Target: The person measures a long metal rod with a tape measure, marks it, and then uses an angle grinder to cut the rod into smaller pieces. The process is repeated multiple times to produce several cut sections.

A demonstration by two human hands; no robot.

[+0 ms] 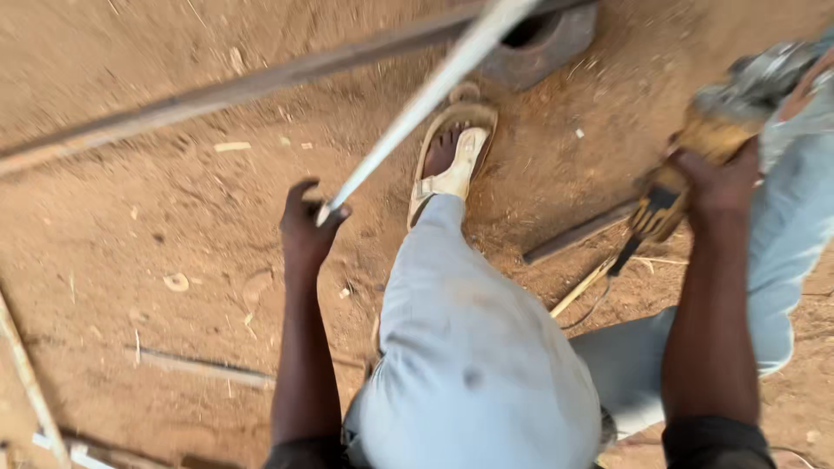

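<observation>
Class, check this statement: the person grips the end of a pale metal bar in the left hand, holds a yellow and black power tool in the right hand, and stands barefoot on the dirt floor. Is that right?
Not quite. The head view shows the foot in a tan sandal, not bare. The rest holds: the left hand grips the end of the pale metal bar, the right hand holds the yellow and black power tool, and the ground is a dirt floor.

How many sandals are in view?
1. A tan sandal is on the person's foot, planted on the dirt ground near top centre, just right of the pale metal rod held in the left hand. The other foot is out of sight.
</observation>
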